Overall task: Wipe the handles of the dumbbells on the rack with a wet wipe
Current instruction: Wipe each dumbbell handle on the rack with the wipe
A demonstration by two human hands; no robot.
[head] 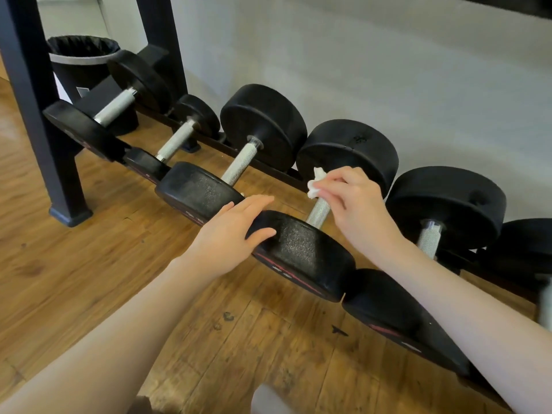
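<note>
Several black dumbbells with knurled silver handles lie in a row on a low black rack (209,141). My right hand (355,204) holds a crumpled white wet wipe (316,183) against the upper part of one dumbbell's handle (319,212), fingers curled over it. My left hand (233,231) rests with straight fingers on that same dumbbell's near weight head (301,252). To the left lies another dumbbell with a bare handle (239,164); to the right, one more handle (430,239).
A black rack leg (44,115) stands at the left on the wooden floor (149,279). A black bin with a liner (80,64) sits behind the rack. A pale wall runs behind the dumbbells. An upper shelf edge shows at top right.
</note>
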